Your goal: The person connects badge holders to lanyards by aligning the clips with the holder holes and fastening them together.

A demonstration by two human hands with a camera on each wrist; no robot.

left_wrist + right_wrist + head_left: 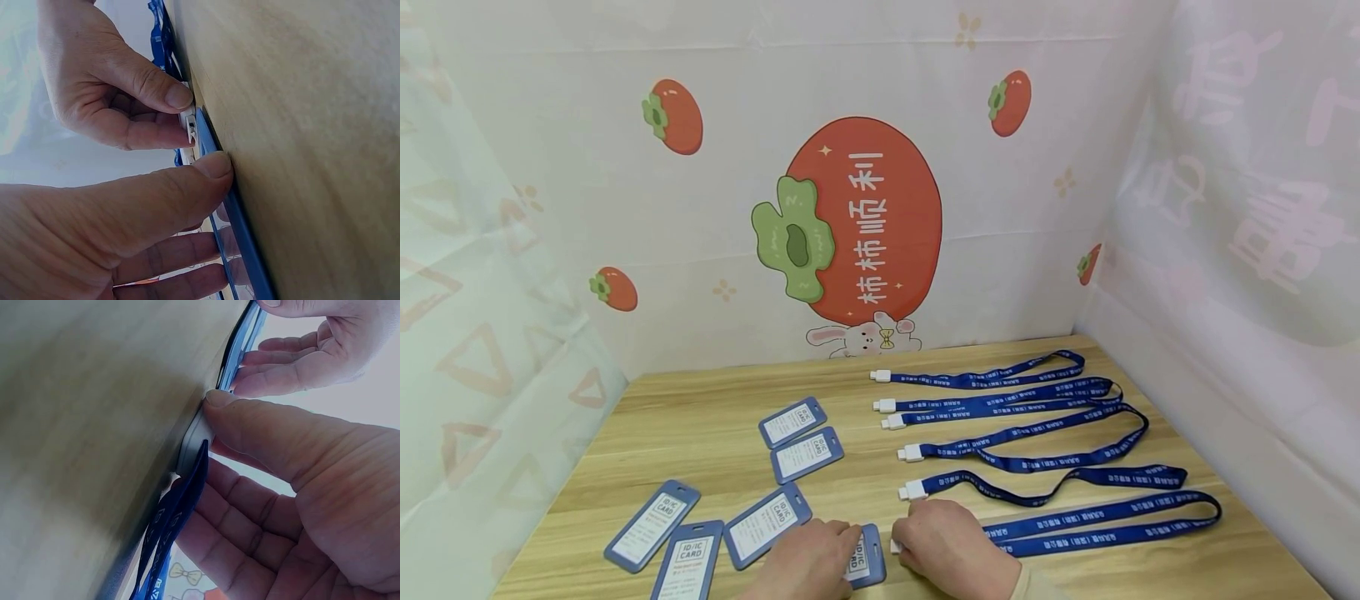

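Note:
At the table's front, my left hand (811, 560) grips a blue ID card holder (871, 560) by its edges, thumb on one side and fingers on the other. My right hand (957, 546) pinches the white plastic clip (195, 442) of a dark blue lanyard (1105, 533) between thumb and fingers. The clip's end points at the slotted end of the card holder, close beside it in the left wrist view. From the clip, the lanyard's strap loops away to the right along the tabletop. My left fingers cover much of the holder's face.
Several more blue card holders (688, 560) lie face up on the left and middle of the wooden table (700, 433). Several blue lanyards (1030, 454) stretch in rows on the right, white clips facing left. A printed cloth (722, 208) walls the back and sides.

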